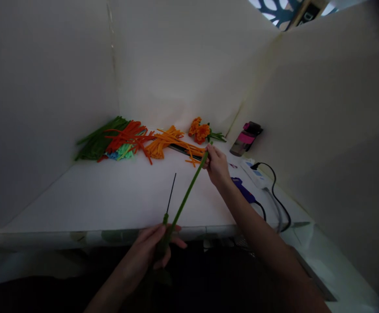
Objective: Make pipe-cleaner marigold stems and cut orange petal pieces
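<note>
My left hand point(155, 244), low in front of the table edge, is closed on a thin dark wire stem point(171, 194) whose lower end is covered in green fuzz. A long green pipe cleaner point(188, 191) stretches from that hand up to my right hand point(216, 163), whose fingers pinch its far end. The pipe cleaner runs straight and slanted to the right, beside the bare upper part of the wire. Darkness hides what lies below my left palm. Orange pipe cleaners point(166, 141) lie behind my right hand, next to finished orange flowers point(200, 129) with green stems.
Green pipe cleaners point(100, 141), red ones point(127, 134) and a light green and blue bunch point(124, 151) lie at the back left. On the right are a bottle point(244, 140), a blue glue gun point(243, 191) and a power strip point(254, 174) with cables. White walls enclose the table point(88, 195).
</note>
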Demonstrator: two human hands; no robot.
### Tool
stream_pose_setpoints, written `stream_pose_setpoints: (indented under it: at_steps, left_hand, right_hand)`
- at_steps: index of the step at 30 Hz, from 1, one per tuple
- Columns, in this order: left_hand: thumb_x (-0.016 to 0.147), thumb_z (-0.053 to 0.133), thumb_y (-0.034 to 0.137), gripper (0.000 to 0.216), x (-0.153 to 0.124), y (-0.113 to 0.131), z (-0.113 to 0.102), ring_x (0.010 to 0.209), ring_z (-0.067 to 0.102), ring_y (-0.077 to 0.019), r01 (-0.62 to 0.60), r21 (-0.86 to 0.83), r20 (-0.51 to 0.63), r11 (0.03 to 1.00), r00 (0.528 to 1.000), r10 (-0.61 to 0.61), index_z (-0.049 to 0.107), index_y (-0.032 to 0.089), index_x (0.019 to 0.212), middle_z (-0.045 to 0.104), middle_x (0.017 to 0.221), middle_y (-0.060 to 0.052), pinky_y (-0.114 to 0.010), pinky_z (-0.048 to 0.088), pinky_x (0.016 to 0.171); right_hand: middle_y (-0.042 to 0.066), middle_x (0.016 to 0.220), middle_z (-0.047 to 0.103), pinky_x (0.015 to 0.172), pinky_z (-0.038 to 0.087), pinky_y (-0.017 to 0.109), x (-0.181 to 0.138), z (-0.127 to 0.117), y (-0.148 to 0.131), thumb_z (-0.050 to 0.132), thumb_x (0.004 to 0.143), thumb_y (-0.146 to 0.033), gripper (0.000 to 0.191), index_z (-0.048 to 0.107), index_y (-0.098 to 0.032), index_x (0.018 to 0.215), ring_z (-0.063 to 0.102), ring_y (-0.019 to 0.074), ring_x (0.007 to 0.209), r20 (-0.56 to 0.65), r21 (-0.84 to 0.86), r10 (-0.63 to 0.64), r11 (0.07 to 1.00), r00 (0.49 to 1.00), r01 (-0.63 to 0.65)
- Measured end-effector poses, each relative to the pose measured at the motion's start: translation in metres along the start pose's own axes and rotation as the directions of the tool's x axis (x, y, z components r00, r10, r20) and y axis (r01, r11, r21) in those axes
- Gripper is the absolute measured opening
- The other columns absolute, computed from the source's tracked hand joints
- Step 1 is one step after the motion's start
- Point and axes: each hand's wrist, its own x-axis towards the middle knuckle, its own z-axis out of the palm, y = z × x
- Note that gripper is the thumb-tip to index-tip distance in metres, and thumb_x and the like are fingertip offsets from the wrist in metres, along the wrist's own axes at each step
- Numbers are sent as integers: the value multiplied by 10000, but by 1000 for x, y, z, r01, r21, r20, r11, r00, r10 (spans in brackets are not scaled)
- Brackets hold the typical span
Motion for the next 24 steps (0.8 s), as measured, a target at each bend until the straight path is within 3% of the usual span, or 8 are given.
stream_pose_setpoints:
  at_steps: [3, 5, 9, 12, 18, 20, 24]
  left_hand:
    - [869, 462, 410, 374, 2, -7, -1, 422, 359, -35, 35, -52, 0, 998, 999, -35, 616, 100, 1013, 588, 709, -65, -186, 184, 394]
    - [845, 521, 406, 339, 5, -10, -3, 418, 289, -19, 93, -66, -7, 993, 996, -94, 626, 104, 957, 456, 587, 17, -174, 148, 398]
    - [808, 574, 430, 327, 11, -15, -2, 421, 171, -15, 119, -120, -37, 986, 991, -125, 611, 106, 831, 263, 519, 79, -166, 104, 400]
    - [807, 563, 446, 333, 14, -16, -1, 398, 187, -14, 107, -128, -54, 986, 992, -115, 585, 114, 822, 288, 506, 81, -172, 104, 392]
    - [862, 495, 391, 259, 12, -13, 1, 376, 318, -38, 4, -73, -89, 997, 996, -10, 498, 147, 947, 404, 486, 65, -172, 210, 386]
    - [886, 453, 379, 255, 12, -12, 2, 375, 378, -55, -25, -26, -95, 999, 995, 23, 455, 159, 1015, 456, 485, 54, -173, 265, 394]
    - [909, 390, 377, 288, 14, -10, 3, 411, 519, -114, -85, 37, -39, 996, 995, 87, 373, 179, 1117, 568, 548, 10, -207, 382, 425]
  right_hand:
    - [-108, 387, 341, 308, 249, 151, -2, -6, 4, 592, 772, -437, 311, 435, -196, 654, 299, 44, 313, -1, -18, -29, 999, 1000, 29]
    - [-108, 399, 350, 318, 258, 153, -7, -7, 7, 554, 793, -459, 306, 437, -201, 678, 308, 46, 318, 15, -31, -36, 999, 999, 36]
    - [-93, 429, 407, 347, 277, 159, -40, -4, 18, 520, 818, -457, 273, 505, -191, 754, 367, 51, 348, 193, -97, 56, 995, 980, -38]
    - [-62, 456, 481, 359, 290, 173, -75, -2, 28, 607, 776, -383, 233, 559, -156, 749, 413, 60, 370, 412, -192, 210, 971, 887, -141]
    - [-26, 591, 554, 459, 380, 194, -116, 2, 35, 571, 810, -366, 216, 566, -150, 793, 489, 73, 480, 662, -307, 359, 931, 657, -198]
    - [-26, 605, 546, 479, 388, 199, -116, 4, 29, 530, 840, -372, 224, 548, -155, 788, 492, 73, 495, 659, -306, 321, 941, 680, -147]
    - [-37, 544, 516, 455, 384, 213, -107, 4, 11, 480, 873, -380, 229, 481, -174, 771, 480, 88, 457, 493, -248, 116, 969, 862, 12]
